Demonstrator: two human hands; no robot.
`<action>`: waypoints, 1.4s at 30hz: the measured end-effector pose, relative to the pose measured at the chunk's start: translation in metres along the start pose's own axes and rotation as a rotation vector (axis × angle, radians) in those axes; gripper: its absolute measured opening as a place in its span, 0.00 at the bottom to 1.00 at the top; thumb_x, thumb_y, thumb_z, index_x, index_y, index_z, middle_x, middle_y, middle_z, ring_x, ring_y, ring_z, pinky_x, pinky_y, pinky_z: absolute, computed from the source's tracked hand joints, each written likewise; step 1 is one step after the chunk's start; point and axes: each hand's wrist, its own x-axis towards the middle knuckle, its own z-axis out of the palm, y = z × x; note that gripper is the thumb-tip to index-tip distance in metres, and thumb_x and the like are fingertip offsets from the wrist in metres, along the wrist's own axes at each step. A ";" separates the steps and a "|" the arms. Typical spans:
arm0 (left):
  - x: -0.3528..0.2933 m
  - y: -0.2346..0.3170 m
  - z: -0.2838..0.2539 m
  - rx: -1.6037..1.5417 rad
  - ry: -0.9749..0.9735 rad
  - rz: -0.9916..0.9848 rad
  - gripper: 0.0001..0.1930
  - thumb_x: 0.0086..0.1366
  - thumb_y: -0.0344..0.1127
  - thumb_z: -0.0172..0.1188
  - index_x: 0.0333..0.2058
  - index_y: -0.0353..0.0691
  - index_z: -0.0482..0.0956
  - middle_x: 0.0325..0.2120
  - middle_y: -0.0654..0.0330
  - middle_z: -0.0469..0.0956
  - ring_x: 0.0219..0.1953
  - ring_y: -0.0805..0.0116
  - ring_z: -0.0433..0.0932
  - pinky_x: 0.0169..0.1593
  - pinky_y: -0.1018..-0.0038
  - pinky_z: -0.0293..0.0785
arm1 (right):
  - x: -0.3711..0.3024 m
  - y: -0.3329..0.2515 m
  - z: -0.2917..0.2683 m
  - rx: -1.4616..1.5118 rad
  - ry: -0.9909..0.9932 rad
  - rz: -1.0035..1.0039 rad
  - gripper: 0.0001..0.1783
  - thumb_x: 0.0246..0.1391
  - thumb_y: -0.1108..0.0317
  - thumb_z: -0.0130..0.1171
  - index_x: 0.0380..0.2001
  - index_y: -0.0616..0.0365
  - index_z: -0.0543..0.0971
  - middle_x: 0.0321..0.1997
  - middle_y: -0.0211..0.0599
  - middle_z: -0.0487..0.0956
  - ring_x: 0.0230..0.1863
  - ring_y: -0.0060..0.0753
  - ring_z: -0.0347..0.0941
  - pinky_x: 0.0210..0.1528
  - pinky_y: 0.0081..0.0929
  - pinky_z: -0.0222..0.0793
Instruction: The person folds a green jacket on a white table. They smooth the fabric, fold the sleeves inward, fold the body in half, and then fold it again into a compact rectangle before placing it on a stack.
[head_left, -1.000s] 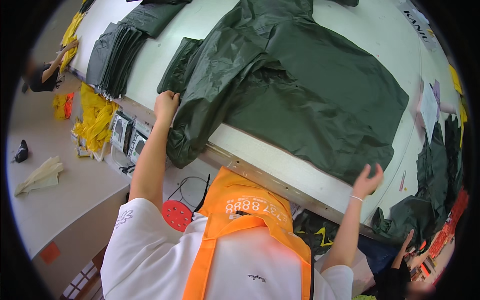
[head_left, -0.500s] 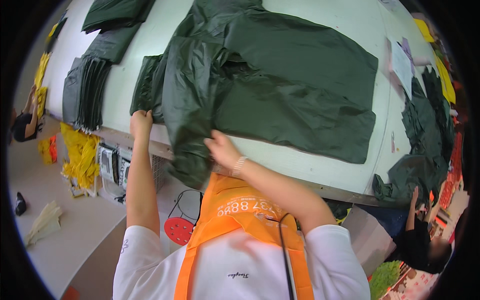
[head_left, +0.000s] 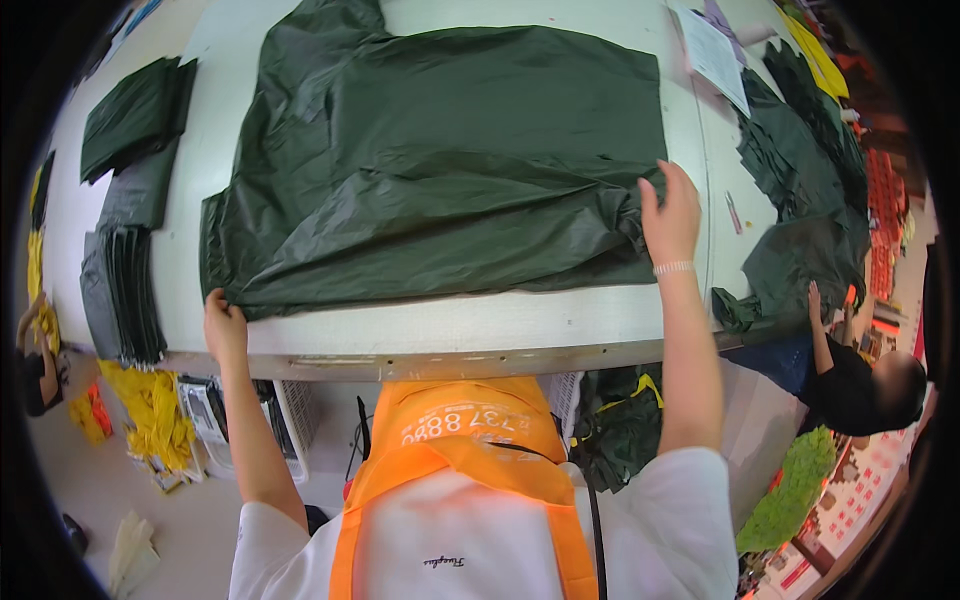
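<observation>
A dark green, shiny raincoat (head_left: 480,110) lies spread across the white table, its near part folded over with creases running from left to right. At its near left corner my left hand (head_left: 226,328) pinches the fabric between thumb and fingers. My right hand (head_left: 674,222) is closed on the right edge, where the cloth bunches up beside the thumb. Part of the right fingers is hidden from view.
Left on the table are a stack of folded dark green garments (head_left: 122,295) and a folded bundle (head_left: 130,118). Rightward lie a paper sheet (head_left: 712,58), a small thin tool (head_left: 734,213) and a dark green heap (head_left: 808,262). A co-worker (head_left: 865,390) is at the right.
The folded-up left section of the raincoat now lies spread out. My right hand has moved from near the middle to its right edge; the left still holds the left side.
</observation>
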 end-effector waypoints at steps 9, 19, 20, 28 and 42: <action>-0.069 0.261 0.022 -0.035 -0.128 0.896 0.33 0.54 0.46 0.63 0.59 0.48 0.65 0.64 0.60 0.55 0.66 0.55 0.50 0.65 0.50 0.43 | -0.101 -0.019 0.006 0.212 0.144 0.460 0.31 0.43 0.63 0.69 0.48 0.63 0.67 0.50 0.48 0.67 0.52 0.41 0.63 0.53 0.38 0.61; -0.037 0.256 0.086 0.108 -0.143 0.849 0.43 0.51 0.63 0.59 0.63 0.53 0.58 0.67 0.64 0.49 0.67 0.54 0.47 0.64 0.44 0.42 | -0.096 0.076 -0.005 0.003 -0.102 0.530 0.13 0.60 0.63 0.51 0.39 0.63 0.73 0.28 0.46 0.76 0.30 0.33 0.74 0.32 0.29 0.68; -0.038 0.256 0.086 0.114 -0.149 0.850 0.43 0.51 0.63 0.59 0.63 0.53 0.58 0.67 0.64 0.49 0.67 0.54 0.47 0.64 0.44 0.42 | -0.100 0.088 -0.003 -0.158 -0.266 0.507 0.13 0.60 0.62 0.51 0.38 0.63 0.74 0.28 0.46 0.77 0.30 0.32 0.74 0.32 0.29 0.68; -0.037 0.252 0.088 0.131 -0.149 0.838 0.43 0.51 0.63 0.59 0.63 0.52 0.59 0.67 0.64 0.49 0.67 0.54 0.47 0.64 0.45 0.42 | -0.042 0.044 -0.008 0.295 -0.025 0.646 0.19 0.57 0.56 0.54 0.28 0.65 0.78 0.28 0.46 0.79 0.31 0.40 0.75 0.34 0.32 0.69; -0.036 0.255 0.090 0.148 -0.137 0.818 0.42 0.53 0.62 0.57 0.63 0.51 0.57 0.67 0.63 0.49 0.67 0.53 0.48 0.64 0.46 0.44 | -0.046 0.103 0.011 0.574 0.240 0.923 0.25 0.56 0.47 0.55 0.31 0.63 0.75 0.31 0.34 0.76 0.28 0.26 0.69 0.36 0.24 0.67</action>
